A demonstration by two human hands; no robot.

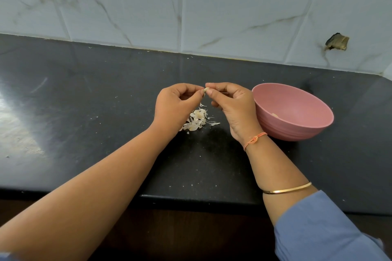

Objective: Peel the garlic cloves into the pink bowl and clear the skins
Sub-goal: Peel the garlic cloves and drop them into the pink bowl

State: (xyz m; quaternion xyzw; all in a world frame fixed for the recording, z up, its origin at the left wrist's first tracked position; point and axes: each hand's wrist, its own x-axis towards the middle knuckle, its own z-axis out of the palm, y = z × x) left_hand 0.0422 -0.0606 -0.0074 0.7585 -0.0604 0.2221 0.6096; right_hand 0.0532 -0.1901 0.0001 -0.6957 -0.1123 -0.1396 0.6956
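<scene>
we pinch a garlic clove (205, 90) between left hand (177, 104) and right hand (232, 105), both closed on it, above the skins (196, 122) left of the pink bowl (297, 121); it looks small, light, slippery, so we grip its ends

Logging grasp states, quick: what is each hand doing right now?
Left hand: closed, pinching the garlic clove at its fingertips.
Right hand: closed, pinching the same clove from the other side.
</scene>
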